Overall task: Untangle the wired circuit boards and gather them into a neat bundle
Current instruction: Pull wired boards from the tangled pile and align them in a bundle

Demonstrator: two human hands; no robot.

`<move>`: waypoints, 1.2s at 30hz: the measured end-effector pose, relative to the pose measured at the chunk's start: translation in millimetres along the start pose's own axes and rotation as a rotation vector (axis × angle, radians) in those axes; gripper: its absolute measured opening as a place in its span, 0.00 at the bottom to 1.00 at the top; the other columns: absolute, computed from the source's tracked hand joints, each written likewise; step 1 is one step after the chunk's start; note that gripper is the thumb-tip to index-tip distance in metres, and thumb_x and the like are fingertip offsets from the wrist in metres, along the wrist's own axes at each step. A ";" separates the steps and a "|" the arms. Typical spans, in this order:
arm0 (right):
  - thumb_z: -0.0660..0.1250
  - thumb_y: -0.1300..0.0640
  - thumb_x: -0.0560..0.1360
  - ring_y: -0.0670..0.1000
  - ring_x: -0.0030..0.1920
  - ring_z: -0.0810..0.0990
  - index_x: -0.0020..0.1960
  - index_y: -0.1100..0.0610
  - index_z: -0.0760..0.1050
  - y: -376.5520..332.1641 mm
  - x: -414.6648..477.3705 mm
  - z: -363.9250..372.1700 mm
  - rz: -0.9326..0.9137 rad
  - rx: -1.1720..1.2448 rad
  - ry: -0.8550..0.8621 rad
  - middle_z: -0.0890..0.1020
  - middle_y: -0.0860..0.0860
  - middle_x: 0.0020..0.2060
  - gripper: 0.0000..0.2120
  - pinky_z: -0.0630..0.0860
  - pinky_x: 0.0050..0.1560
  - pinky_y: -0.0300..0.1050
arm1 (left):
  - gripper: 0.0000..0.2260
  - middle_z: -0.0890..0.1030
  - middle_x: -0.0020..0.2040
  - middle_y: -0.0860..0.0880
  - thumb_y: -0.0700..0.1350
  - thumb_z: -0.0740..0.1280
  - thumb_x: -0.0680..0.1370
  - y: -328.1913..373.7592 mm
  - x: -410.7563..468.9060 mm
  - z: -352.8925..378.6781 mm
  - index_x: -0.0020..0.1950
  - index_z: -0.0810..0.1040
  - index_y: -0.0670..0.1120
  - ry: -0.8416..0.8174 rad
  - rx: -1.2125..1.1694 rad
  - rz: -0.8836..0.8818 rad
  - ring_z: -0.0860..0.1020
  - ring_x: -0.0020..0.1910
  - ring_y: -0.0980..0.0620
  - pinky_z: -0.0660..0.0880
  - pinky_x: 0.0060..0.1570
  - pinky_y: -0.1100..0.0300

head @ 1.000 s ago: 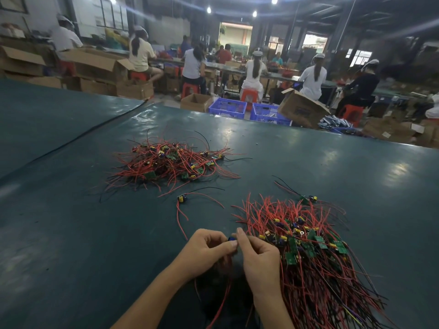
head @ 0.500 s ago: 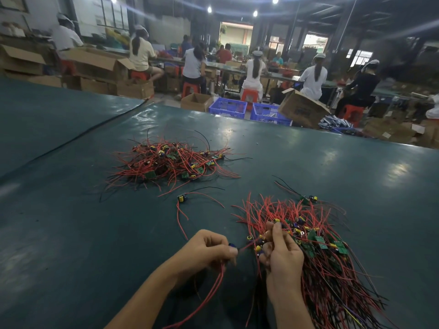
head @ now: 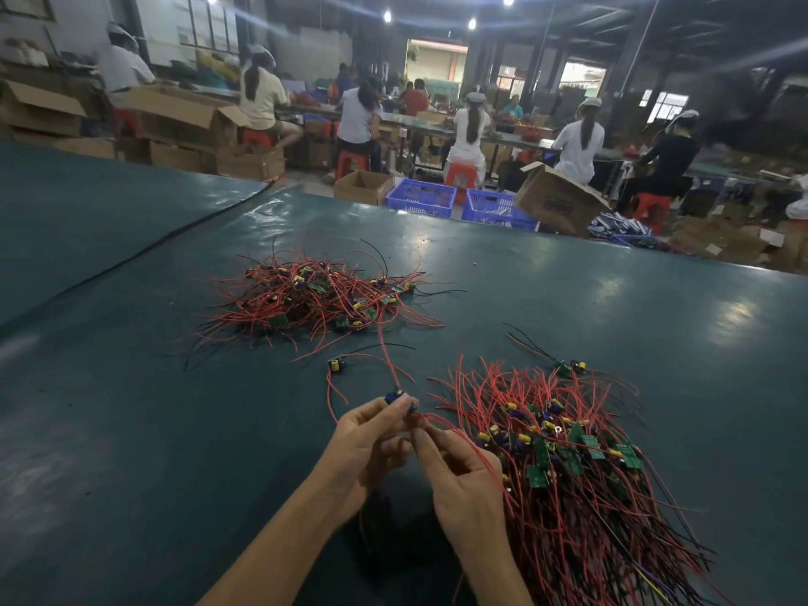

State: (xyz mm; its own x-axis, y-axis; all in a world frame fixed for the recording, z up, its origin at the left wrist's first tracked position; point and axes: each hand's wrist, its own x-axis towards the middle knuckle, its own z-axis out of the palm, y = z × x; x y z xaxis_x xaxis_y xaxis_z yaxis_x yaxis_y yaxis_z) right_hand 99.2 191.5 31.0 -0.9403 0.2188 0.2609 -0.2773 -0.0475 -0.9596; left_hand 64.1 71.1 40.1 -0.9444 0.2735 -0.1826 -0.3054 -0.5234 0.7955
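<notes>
My left hand pinches a small circuit board with blue capacitors, lifted a little above the dark green table. A red wire runs up from that board toward the far pile. My right hand pinches red wires just below the board. To its right lies a large combed pile of wired boards, green boards on top, red and black wires fanning toward me. A tangled pile of wired boards sits farther back at the centre-left.
A single loose board with a red wire lies between the piles, and another loose board lies behind the right pile. Past the table's far edge stand blue crates, cardboard boxes and several seated workers.
My right hand left the right pile and came back beside my left hand. A board now stands up between my left fingertips, with a red wire stretched toward the far pile.
</notes>
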 end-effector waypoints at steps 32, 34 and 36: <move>0.67 0.56 0.77 0.43 0.29 0.72 0.38 0.55 0.82 2.4 1.5 -7.0 0.013 -0.120 0.286 0.79 0.51 0.28 0.10 0.71 0.31 0.37 | 0.18 0.85 0.46 0.49 0.61 0.72 0.65 -12.9 -4.9 11.1 0.48 0.86 0.51 0.041 0.397 0.142 0.80 0.34 0.55 0.74 0.30 0.65; 0.67 0.57 0.77 0.45 0.31 0.75 0.38 0.54 0.81 2.2 2.0 -7.0 0.009 -0.120 0.285 0.81 0.54 0.33 0.10 0.75 0.34 0.40 | 0.18 0.85 0.45 0.49 0.61 0.72 0.65 -12.8 -4.7 10.8 0.47 0.86 0.51 0.024 0.403 0.149 0.80 0.34 0.54 0.74 0.31 0.64; 0.66 0.57 0.78 0.46 0.32 0.77 0.38 0.54 0.81 3.1 2.2 -8.1 0.017 -0.116 0.277 0.81 0.55 0.34 0.10 0.76 0.36 0.43 | 0.17 0.85 0.44 0.48 0.59 0.73 0.65 -12.3 -3.6 9.5 0.46 0.86 0.49 0.006 0.385 0.135 0.79 0.33 0.55 0.74 0.31 0.64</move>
State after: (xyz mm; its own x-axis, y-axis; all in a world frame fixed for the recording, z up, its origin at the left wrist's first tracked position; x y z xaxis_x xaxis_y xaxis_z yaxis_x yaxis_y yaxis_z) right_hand 97.8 199.8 27.7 -0.8502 0.4776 0.2217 -0.2229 0.0551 -0.9733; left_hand 72.4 84.2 36.4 -0.9740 0.2175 -0.0639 -0.1113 -0.2135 0.9706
